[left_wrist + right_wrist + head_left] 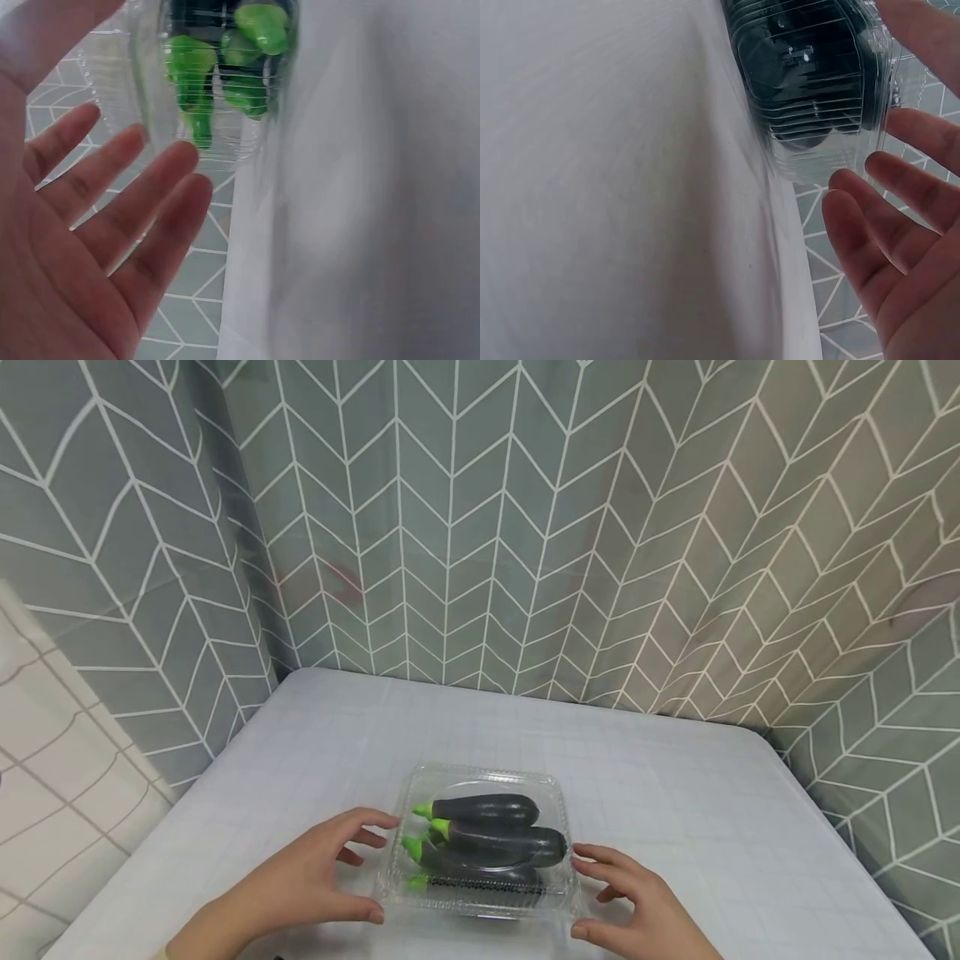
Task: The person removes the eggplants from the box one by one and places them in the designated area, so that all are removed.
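Observation:
A clear plastic clamshell container (480, 907) sits on the white-covered table, holding several dark eggplants (498, 843) with bright green stems. Its lid lies over them. To its left is my left hand (322, 870), fingers spread and a little bent, thumb near the front left corner. In the left wrist view, green stem ends (189, 64) show through the ribbed wall beyond the fingertips. My right hand (637, 906) is at the right side, fingertips right at the rim, thumb by the front right corner. The right wrist view shows its fingers (907, 184) loosely bent beside the ribbed container wall (802, 82).
A white cloth (675, 802) covers the table, which has rounded far corners. Grey curtains (487, 527) with a white chevron pattern hang behind and at both sides. A white cloth with a grey grid (52, 760) hangs at the left.

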Tool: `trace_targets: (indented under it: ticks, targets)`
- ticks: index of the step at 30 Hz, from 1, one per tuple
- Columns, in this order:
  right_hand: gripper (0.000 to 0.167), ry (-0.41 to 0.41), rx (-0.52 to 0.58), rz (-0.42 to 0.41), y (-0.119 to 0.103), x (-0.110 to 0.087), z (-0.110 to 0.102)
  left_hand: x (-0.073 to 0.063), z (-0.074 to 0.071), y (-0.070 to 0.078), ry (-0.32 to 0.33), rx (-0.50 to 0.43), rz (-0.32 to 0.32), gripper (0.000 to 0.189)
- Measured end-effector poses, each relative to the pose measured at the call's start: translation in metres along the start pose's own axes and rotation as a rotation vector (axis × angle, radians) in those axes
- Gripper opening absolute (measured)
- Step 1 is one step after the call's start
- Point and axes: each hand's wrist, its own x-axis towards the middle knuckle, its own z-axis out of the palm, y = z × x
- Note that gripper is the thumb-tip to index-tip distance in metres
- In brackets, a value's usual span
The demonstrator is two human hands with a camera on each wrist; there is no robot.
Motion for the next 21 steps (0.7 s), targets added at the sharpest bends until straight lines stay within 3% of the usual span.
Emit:
trace_targets:
  ticks: [3,7,10,14,21]
  targets:
    - [0.06,0.021,-0.024,-0.114,0.004,0.001,0.0,-0.001,0.0,-0.003,0.001,0.051,0.05,0.061]
    - [0.061,0.061,-0.062,-0.244,0.007,0.002,0.0,-0.003,-0.002,-0.006,0.02,0.178,0.172,0.04]
    - [0.056,0.074,-0.1,-0.233,0.007,0.001,0.001,-0.004,-0.002,-0.007,0.055,0.256,0.264,0.035]
    - [0.046,0.096,-0.156,-0.186,0.004,0.001,0.001,-0.004,-0.003,-0.008,0.084,0.289,0.33,0.031]
    - [0.039,0.129,-0.143,-0.296,0.002,0.002,0.002,-0.002,-0.002,-0.012,0.09,0.262,0.417,0.024]
